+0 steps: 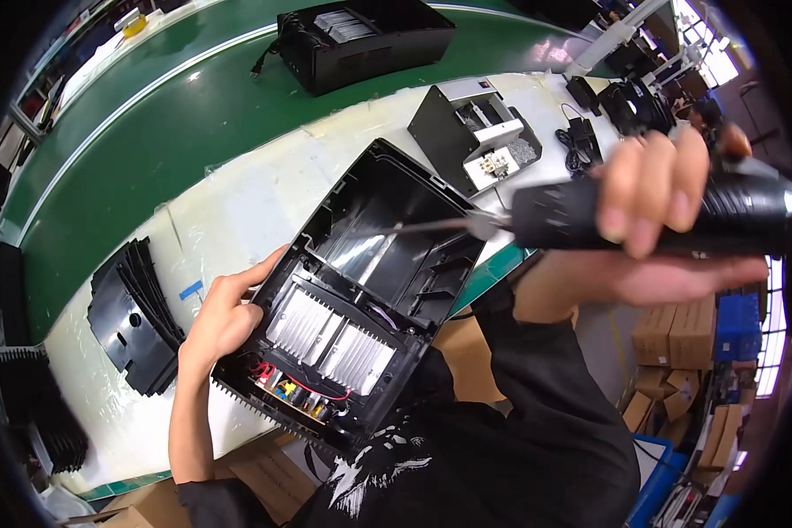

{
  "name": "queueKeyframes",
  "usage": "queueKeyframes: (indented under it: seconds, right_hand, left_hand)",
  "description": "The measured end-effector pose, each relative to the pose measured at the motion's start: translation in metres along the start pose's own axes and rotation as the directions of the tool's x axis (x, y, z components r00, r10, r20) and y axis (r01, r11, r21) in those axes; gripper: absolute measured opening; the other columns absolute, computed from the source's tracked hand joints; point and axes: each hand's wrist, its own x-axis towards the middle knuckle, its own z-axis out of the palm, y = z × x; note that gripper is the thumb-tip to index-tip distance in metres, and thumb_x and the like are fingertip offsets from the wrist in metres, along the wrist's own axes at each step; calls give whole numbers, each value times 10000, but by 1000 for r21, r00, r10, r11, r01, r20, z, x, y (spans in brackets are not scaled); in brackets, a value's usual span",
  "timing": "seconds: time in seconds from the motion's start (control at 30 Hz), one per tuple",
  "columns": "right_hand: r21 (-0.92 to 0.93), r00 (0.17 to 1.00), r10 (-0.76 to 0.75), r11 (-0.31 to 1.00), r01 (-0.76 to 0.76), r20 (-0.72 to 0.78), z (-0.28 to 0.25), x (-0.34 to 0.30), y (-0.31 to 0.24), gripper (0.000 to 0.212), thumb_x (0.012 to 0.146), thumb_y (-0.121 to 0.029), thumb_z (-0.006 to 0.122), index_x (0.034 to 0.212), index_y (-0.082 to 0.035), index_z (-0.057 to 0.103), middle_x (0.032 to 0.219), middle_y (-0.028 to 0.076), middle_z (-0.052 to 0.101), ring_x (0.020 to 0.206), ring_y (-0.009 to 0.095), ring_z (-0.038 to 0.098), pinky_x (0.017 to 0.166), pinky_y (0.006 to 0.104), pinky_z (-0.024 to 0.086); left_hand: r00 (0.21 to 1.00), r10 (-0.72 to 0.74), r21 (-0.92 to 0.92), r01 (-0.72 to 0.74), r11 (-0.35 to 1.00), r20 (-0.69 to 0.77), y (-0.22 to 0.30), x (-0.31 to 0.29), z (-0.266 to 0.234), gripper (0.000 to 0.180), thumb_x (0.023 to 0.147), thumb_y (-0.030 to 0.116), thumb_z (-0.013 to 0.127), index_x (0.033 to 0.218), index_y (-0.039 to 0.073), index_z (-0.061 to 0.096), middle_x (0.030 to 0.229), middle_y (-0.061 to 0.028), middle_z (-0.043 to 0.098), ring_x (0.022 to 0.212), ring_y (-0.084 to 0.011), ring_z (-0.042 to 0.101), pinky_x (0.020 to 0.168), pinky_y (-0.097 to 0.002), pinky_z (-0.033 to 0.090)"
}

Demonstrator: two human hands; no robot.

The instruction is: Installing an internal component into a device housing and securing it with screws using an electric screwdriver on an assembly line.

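Note:
My left hand (223,317) grips the left edge of an open black plastic housing (436,189), its fingers partly hidden by the side wall. The housing is tilted and leans toward my body. Inside it, silver finned heat sinks (328,339) and a circuit board with red wires and small colourful parts (299,398) fill the near half; the far half is a bare shiny bay. My right hand (656,198), slightly blurred, is wrapped around a black electric screwdriver (554,216) held above the housing's right side. Its long thin bit points left over the bay.
Slotted black panels (136,321) lie stacked on the left of the worktop. A box of small screws and parts (493,141) stands beyond the housing. Another black housing (365,44) sits on the green conveyor (194,132). Cartons (678,330) and a blue crate (737,327) stand at right.

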Motion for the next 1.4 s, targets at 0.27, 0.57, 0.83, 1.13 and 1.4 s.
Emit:
queueKeyframes:
  seconds: [0.27, 0.57, 0.83, 1.13, 1.4]
  right_hand:
    - [-66, 826, 124, 979, -192, -550, -65, -74, -123, 614, 860, -468, 480, 1157, 58, 369, 717, 53, 373, 510, 119, 402, 488, 243, 373]
    - [-98, 562, 240, 857, -505, -792, -75, -133, -118, 566, 920, -498, 318, 1218, -20, 365, 697, 65, 405, 496, 118, 384, 445, 248, 352]
    - [-409, 655, 25, 762, -501, -755, -70, -122, -96, 630, 893, -588, 264, 1233, -61, 326, 675, 78, 474, 472, 154, 432, 447, 270, 385]
    - [-799, 728, -457, 566, -204, -510, -89, -104, -57, 776, 784, -752, 204, 1210, -111, 300, 626, 113, 510, 441, 208, 481, 422, 327, 431]
    - [-798, 711, -453, 546, -255, -537, -133, -111, -45, 804, 734, -804, 169, 1109, -119, 362, 585, 128, 488, 446, 236, 477, 443, 344, 425]
  left_hand:
    - [979, -44, 127, 19, 992, 197, 18, 44, -43, 759, 467, -29, 351, 1207, 19, 517, 1079, -163, 617, 961, -148, 560, 875, -221, 389]
    - [896, 88, 292, -233, 928, 436, 39, 152, -61, 645, 516, -156, 324, 1048, 30, 639, 884, -109, 675, 767, -96, 564, 756, -211, 441]
    - [812, 220, 537, -534, 653, 540, 70, 210, 15, 372, 592, -113, 484, 791, 112, 703, 783, -77, 671, 761, -223, 642, 662, -304, 491]
    - [654, 623, 508, -745, 432, 430, 85, 103, 91, 311, 629, -4, 580, 939, 16, 600, 971, -107, 602, 957, -255, 542, 812, -371, 424]
    - [896, 363, 482, -444, 755, 256, 48, -39, 105, 591, 685, 236, 679, 1169, -39, 482, 1120, -143, 534, 976, -260, 524, 809, -350, 416]
